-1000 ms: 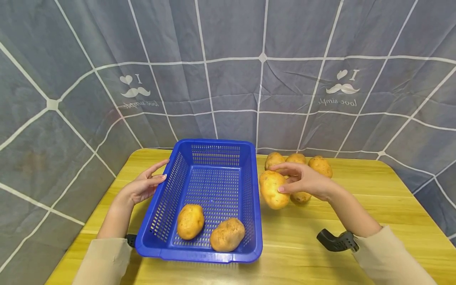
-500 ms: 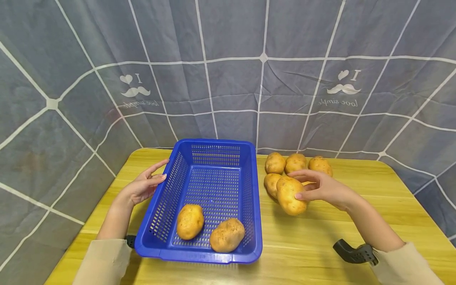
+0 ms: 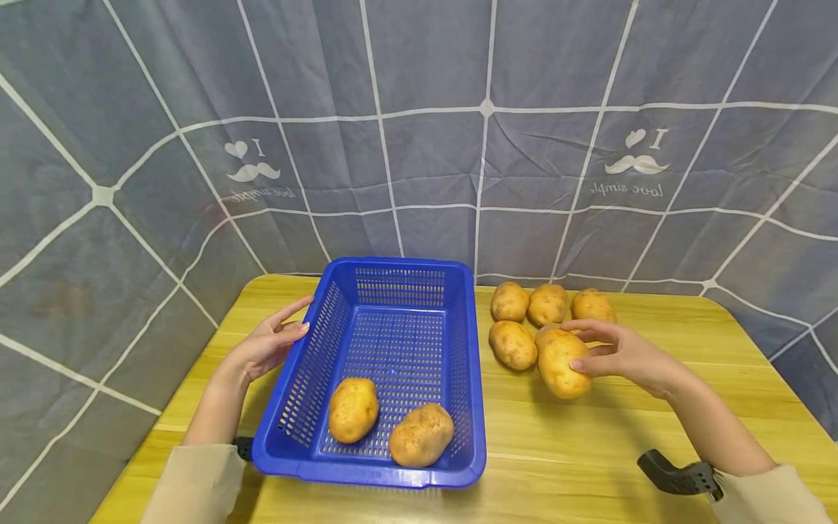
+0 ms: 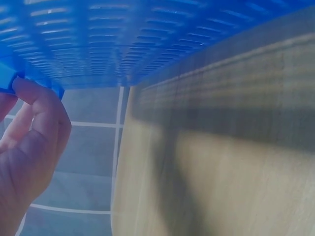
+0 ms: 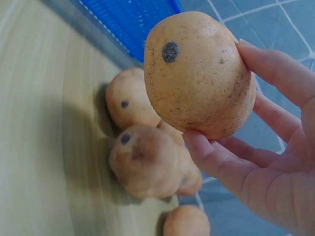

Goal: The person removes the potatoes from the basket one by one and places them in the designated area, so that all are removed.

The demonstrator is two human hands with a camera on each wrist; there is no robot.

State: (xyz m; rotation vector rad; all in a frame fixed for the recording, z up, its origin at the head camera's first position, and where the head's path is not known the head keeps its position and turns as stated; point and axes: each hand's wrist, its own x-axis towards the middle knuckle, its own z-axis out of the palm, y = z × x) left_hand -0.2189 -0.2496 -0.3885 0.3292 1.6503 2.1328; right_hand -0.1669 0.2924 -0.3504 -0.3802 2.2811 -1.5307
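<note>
My right hand [image 3: 628, 356] holds a potato [image 3: 563, 364] up over the table, thumb on the near side and fingers round the far side. A round dark spot marks this potato [image 5: 197, 73] in the right wrist view. Behind it lie several potatoes [image 3: 513, 345], one mostly hidden by it. My left hand [image 3: 265, 346] grips the left rim of a blue plastic basket [image 3: 481, 429] with thumb and fingers; in the left wrist view its fingers [image 4: 42, 105] are at the rim. Inside the basket, two potatoes [image 3: 353, 410] rest apart near the front.
A yellow wood-grain table [image 3: 556, 466] bears everything. Grey cloth [image 3: 432, 145] with white lines hangs behind and to the left. A black wrist strap [image 3: 681, 477] sits on the right forearm, with part of another at the left wrist.
My right hand has carried the potato rightward and slightly nearer, away from the basket, uncovering other potatoes. My left hand stays at the basket rim. Basket and its potatoes stay put.
</note>
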